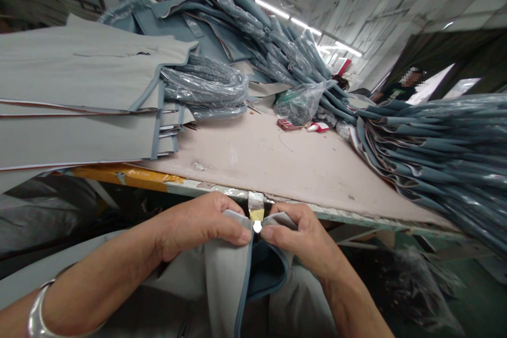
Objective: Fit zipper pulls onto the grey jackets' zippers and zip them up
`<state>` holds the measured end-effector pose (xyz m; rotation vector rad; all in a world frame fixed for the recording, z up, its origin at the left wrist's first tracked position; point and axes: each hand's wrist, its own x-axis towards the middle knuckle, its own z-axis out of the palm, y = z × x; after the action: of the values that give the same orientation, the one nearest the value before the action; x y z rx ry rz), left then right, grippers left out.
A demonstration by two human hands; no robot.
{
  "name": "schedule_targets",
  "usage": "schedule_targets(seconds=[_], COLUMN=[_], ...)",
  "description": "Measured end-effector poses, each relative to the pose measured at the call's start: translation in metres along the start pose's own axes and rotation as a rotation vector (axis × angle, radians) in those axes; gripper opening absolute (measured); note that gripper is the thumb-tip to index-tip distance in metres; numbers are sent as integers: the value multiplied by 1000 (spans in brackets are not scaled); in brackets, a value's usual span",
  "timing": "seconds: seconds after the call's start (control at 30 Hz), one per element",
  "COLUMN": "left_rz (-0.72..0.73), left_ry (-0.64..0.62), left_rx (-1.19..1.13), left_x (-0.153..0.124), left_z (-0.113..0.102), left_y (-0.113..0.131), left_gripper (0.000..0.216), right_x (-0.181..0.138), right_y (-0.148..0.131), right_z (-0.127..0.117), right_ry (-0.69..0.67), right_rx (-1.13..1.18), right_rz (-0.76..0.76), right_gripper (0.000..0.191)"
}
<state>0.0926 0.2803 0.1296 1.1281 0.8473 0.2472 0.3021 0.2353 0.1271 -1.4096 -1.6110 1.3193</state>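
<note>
My left hand (pixel 198 224) and my right hand (pixel 295 237) pinch the top edge of a grey fabric piece (pixel 222 285) with blue piping, just below the table's front edge (pixel 348 214). The two thumbs nearly meet beside a small white and yellow tab (pixel 256 217) on the table rim. The fabric folds open between my hands and shows a blue lining (pixel 265 272). A silver bracelet (pixel 37 314) sits on my left wrist.
A stack of flat grey panels (pixel 79 95) lies at the left. Plastic-wrapped blue-grey rolls (pixel 206 87) and piles of blue pieces (pixel 443 148) fill the back and right. A red box (pixel 288 125) and white tube (pixel 318 127) lie mid-table. Two people stand beyond.
</note>
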Motion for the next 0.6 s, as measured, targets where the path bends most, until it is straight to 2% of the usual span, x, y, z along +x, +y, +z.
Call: schedule_targets(seconds=[0.6], left_rz=[25], left_ry=[26], left_rx=[141], left_x=[-1], left_z=[1], left_y=[3], left_gripper=[28], right_x=[-4], right_y=[8], right_z=[5], right_ry=[-2], right_rx=[142], right_rz=[-65], right_gripper=[30])
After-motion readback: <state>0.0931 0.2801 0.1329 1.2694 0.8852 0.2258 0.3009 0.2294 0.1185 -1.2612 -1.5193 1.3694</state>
